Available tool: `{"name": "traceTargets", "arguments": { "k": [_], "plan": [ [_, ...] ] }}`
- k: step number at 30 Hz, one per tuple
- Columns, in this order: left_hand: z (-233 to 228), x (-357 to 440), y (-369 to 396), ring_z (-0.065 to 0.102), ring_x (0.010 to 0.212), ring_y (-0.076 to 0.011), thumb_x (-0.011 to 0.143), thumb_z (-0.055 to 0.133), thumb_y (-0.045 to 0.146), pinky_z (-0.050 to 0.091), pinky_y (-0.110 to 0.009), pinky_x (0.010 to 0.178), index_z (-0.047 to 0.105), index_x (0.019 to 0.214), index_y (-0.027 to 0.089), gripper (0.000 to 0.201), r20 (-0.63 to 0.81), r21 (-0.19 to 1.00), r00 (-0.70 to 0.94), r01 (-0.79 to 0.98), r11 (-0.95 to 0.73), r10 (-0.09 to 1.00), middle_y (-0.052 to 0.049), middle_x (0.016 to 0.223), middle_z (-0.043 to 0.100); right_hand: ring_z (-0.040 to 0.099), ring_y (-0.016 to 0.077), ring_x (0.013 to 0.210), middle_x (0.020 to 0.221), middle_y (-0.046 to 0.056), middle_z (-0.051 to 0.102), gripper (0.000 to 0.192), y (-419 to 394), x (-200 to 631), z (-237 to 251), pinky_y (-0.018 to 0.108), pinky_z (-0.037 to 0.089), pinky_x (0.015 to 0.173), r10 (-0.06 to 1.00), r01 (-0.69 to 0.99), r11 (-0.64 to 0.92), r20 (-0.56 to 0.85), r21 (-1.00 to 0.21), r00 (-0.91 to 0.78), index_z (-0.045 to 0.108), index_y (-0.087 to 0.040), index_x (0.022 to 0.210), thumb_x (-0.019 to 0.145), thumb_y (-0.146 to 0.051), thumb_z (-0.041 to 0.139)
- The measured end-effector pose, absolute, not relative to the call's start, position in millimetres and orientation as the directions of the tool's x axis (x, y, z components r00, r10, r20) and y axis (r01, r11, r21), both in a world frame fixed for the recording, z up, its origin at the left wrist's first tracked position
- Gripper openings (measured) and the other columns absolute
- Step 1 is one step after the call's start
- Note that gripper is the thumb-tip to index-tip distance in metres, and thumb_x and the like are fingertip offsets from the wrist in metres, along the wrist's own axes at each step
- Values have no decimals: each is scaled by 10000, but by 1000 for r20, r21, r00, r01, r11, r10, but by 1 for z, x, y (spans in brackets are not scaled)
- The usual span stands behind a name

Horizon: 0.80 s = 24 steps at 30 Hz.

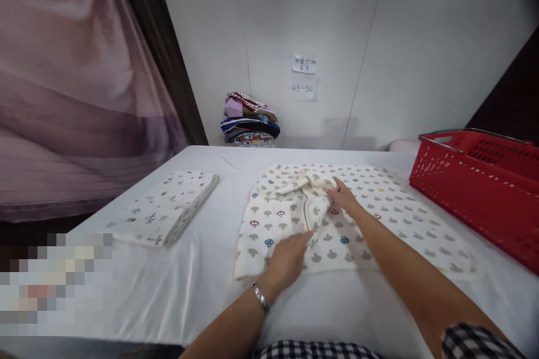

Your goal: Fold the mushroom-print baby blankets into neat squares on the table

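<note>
Nearest the camera, a checked sleeve [475, 342] and two bare forearms reach out over a white table [177, 286]. On the wrist of the left hand [286, 261] sits a bracelet [261, 298]; that hand lies flat, fingers together, pressing the near edge of a folded flap of the cloth [278, 219], a cream piece printed with small mushrooms. It grips nothing. Just beyond, the right hand [343, 196] rests on the bunched top of the same flap, fingers pointing left and lightly curled; whether they pinch the fabric I cannot tell. The cloth lies straight ahead of both hands, its long axis running left to right across the table, most of its spread part stretching to the right under the right forearm. The left hand is nearer the body, the right nearer the fold's far end. Well apart to the left lies a folded cloth [168, 210]. A red basket [484, 185] stands at the right edge. Farthest off, a stack of clothes [250, 120] sits against the wall [400, 39], beside a paper note [304, 64].
</note>
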State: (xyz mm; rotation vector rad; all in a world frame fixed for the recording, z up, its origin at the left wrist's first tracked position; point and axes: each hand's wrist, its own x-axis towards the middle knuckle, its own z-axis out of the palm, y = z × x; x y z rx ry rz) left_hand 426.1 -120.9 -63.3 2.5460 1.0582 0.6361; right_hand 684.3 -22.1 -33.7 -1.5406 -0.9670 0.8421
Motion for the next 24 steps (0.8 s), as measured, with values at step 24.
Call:
{"name": "traceTargets", "arguments": {
  "k": [24],
  "plan": [
    [-52,435,-129,540,945,-202,874,454,176,429,-337,829,577,1106,228,267,189,371,782,503,-781,594,-43,1016,619,587,150,677,903,38,656,465,-69,724,-40,246,492,545,902,258,-206,-81,-944,425,624,-230,1105,649,-257,712]
  ]
}}
